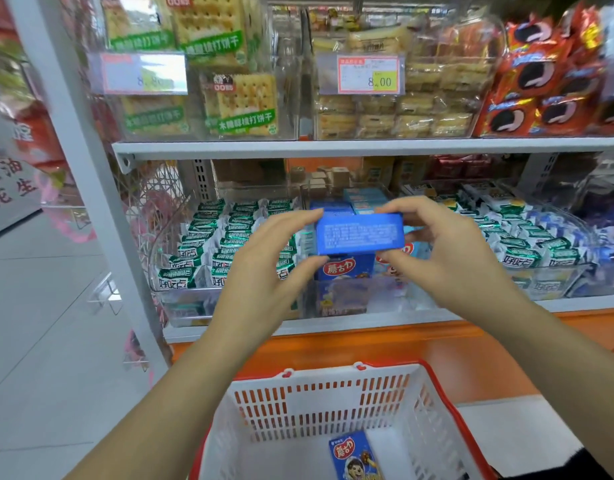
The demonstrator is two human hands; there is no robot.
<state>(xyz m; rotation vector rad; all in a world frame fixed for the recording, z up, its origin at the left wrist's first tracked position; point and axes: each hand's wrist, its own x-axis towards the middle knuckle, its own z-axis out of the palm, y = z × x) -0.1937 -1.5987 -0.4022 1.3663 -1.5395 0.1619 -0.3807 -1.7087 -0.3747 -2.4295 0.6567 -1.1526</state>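
I hold a small blue snack box (359, 233) in front of the lower shelf, its printed back panel facing me. My left hand (264, 268) pinches its left end between thumb and fingers. My right hand (447, 247) pinches its right end the same way. Behind the held box, more blue boxes of the same kind (345, 270) stand in a clear shelf bin. Below, a white shopping basket (319, 403) with a red rim holds one blue box (355, 457) lying on its bottom.
Green-and-white wrapped snacks (208, 251) fill the bin to the left, and more lie to the right (520, 244). The upper shelf (333, 147) carries cracker packs, cakes and red cookie packs, with price tags. An orange counter edge (385, 344) runs under the shelf. Grey floor lies at left.
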